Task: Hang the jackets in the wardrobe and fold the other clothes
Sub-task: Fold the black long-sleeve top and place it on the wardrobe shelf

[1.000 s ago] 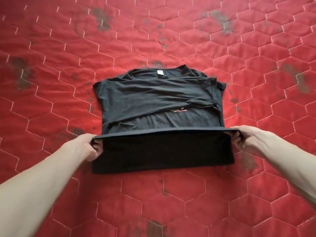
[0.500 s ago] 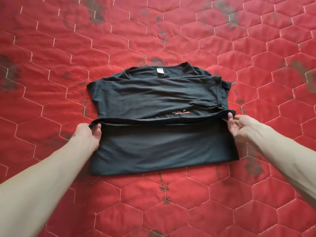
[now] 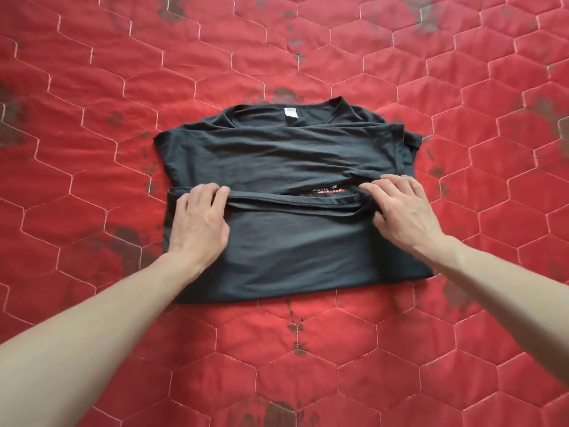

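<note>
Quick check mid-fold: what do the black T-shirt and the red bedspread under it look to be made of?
Black T-shirt: thin matte knit, probably cotton jersey; it drapes in soft creases. Red bedspread: quilted fabric with a slight sheen, maybe satin-like polyester; stitched hexagons puff up.

Dark, near-black t-shirt [image 3: 289, 192] lying flat on the bed, collar at the far end with a white neck tag. Sides tucked in, bottom hem folded up to about the middle, just below a small red-and-white logo.
</note>
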The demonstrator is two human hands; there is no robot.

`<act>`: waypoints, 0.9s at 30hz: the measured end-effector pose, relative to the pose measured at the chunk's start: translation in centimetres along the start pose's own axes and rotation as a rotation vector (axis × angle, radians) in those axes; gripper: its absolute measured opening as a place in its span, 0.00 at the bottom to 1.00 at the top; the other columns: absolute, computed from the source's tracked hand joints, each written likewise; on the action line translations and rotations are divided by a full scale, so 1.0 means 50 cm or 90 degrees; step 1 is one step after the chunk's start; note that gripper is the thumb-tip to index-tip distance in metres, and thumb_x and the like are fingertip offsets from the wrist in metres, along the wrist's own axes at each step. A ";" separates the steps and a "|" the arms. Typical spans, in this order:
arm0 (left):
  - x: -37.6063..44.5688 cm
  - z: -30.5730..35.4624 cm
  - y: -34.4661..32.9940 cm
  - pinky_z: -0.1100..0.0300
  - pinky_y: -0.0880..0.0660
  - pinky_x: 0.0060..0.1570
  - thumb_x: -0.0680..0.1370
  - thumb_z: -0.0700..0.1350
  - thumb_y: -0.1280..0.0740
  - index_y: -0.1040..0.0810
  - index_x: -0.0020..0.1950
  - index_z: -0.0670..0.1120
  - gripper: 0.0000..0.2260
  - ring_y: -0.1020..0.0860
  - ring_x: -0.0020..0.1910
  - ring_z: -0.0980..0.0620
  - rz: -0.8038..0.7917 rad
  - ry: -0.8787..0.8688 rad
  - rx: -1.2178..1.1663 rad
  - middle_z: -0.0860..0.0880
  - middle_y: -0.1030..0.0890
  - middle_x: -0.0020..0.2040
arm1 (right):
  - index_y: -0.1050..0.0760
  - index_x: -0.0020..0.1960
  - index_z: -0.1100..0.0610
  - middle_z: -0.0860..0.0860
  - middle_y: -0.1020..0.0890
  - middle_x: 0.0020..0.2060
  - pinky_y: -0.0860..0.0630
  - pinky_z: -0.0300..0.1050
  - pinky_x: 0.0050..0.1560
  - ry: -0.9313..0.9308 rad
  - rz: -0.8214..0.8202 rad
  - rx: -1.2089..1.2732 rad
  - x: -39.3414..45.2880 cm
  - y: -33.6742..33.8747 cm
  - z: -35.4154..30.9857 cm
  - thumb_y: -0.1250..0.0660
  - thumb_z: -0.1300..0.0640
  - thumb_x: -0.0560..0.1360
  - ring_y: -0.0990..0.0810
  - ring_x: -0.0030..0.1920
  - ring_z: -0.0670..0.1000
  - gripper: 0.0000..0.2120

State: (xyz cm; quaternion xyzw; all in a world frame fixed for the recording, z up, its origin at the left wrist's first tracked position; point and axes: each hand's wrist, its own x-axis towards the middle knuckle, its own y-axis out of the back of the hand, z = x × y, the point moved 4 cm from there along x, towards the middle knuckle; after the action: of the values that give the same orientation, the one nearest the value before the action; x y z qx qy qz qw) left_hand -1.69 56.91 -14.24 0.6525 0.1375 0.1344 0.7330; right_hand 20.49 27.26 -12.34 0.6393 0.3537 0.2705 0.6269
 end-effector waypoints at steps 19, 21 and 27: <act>0.064 -0.079 0.010 0.54 0.34 0.21 0.87 0.49 0.43 0.29 0.50 0.44 0.12 0.22 0.31 0.40 -0.071 -0.273 0.118 0.43 0.29 0.47 | 0.26 0.54 0.59 0.63 0.17 0.47 0.30 0.54 0.41 -0.155 -0.037 0.045 0.106 0.006 0.139 0.37 0.48 0.84 0.19 0.50 0.66 0.13; 0.079 -0.096 0.015 0.56 0.39 0.23 0.86 0.49 0.46 0.29 0.48 0.45 0.12 0.21 0.31 0.39 -0.044 -0.237 0.120 0.43 0.27 0.43 | 0.27 0.53 0.61 0.64 0.19 0.47 0.26 0.57 0.42 -0.125 -0.020 -0.004 0.111 0.003 0.134 0.36 0.51 0.84 0.21 0.50 0.67 0.12; 0.068 -0.148 0.004 0.40 0.32 0.51 0.80 0.43 0.33 0.28 0.58 0.42 0.09 0.27 0.52 0.35 0.017 0.056 0.123 0.38 0.26 0.54 | 0.27 0.63 0.60 0.62 0.26 0.61 0.32 0.61 0.53 -0.012 0.104 -0.132 0.062 0.007 0.088 0.29 0.61 0.78 0.29 0.59 0.64 0.15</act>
State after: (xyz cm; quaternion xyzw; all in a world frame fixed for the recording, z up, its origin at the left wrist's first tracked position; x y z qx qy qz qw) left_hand -1.34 65.00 -14.93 0.7156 0.1730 0.1587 0.6579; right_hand 25.86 27.04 -12.59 0.6000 0.2648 0.3496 0.6691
